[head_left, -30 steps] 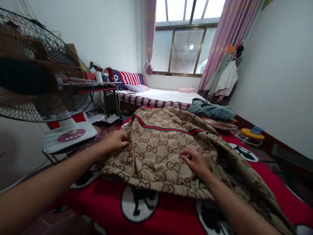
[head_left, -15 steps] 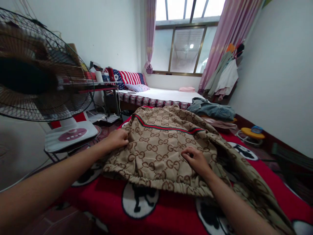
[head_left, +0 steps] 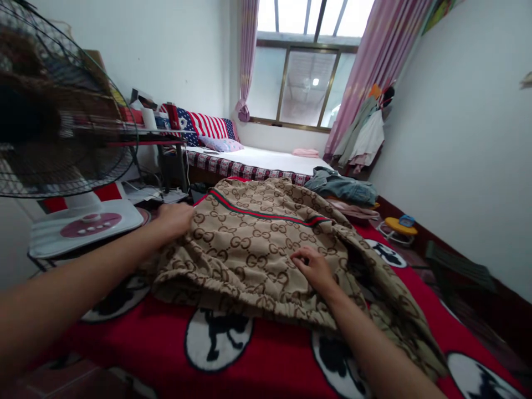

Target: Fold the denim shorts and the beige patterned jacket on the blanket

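A beige jacket with a brown letter pattern and a green-and-red stripe lies spread out, its gathered hem towards me. My left hand is closed on the jacket's left side edge; motion blurs it a little. Over the lower right part of the body is my right hand, palm down, fingers loosely curled and thumb apart from them. No cloth shows between those fingers, and I cannot tell whether they touch the jacket. One sleeve trails down on the right. Beneath everything is a red blanket with black-and-white round figures.
A large fan stands close on the left, over a white stool. Folded jeans lie at the blanket's far right corner. Behind are a bed and a cluttered desk. A yellow stool stands to the right.
My left hand has moved outward to the left and slightly up, at the jacket's side. The view has turned right, so the room appears shifted left. My right hand stays over the jacket.
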`<state>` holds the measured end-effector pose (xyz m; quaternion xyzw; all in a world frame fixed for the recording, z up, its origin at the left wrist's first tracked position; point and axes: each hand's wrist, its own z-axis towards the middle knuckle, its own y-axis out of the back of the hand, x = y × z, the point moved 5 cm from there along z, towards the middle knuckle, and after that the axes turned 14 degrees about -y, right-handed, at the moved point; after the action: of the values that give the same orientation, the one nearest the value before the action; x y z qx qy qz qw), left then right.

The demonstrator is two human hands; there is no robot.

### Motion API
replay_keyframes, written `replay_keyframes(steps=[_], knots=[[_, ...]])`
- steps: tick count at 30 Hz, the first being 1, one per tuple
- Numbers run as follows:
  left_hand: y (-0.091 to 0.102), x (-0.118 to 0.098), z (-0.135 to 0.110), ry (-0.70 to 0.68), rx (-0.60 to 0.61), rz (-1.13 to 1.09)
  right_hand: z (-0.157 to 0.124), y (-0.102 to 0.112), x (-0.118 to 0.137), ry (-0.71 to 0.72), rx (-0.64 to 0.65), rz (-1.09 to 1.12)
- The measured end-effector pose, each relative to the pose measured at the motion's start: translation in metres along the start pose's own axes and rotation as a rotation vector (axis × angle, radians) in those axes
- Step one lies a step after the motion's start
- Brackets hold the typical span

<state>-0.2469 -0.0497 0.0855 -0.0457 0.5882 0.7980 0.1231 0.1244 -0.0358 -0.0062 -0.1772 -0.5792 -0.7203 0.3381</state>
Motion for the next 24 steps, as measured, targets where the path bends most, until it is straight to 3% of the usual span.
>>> replay_keyframes(steps=[1,4,7,9,12,14,18,21,24], knots=[[0.005,-0.025,0.010,-0.080,-0.003,0.133,0.000,0.000,0.000,-0.003,0.000,-0.002],[-0.003,-0.100,0.038,-0.244,0.005,0.141,0.000,0.000,0.001,-0.003,0.006,0.010],[-0.051,-0.162,0.054,-0.384,0.106,0.056,0.000,0.002,0.000,0.008,-0.003,0.032],[-0.094,-0.187,0.057,-0.454,0.150,-0.025,0.000,0.003,-0.001,0.012,-0.021,0.059],[-0.147,-0.196,0.055,-0.422,0.155,-0.029,-0.004,0.006,-0.003,-0.006,-0.044,0.116],[-0.165,-0.193,0.053,-0.410,0.140,-0.011,-0.008,0.008,-0.001,-0.039,-0.042,0.145],[-0.171,-0.188,0.051,-0.430,0.131,-0.007,-0.009,0.034,0.010,-0.118,-0.035,0.207],[-0.168,-0.188,0.051,-0.424,0.126,-0.014,0.011,0.085,0.006,-0.182,-0.195,0.191],[-0.166,-0.190,0.051,-0.422,0.114,-0.015,0.046,0.137,-0.030,-0.346,-0.379,-0.113]])
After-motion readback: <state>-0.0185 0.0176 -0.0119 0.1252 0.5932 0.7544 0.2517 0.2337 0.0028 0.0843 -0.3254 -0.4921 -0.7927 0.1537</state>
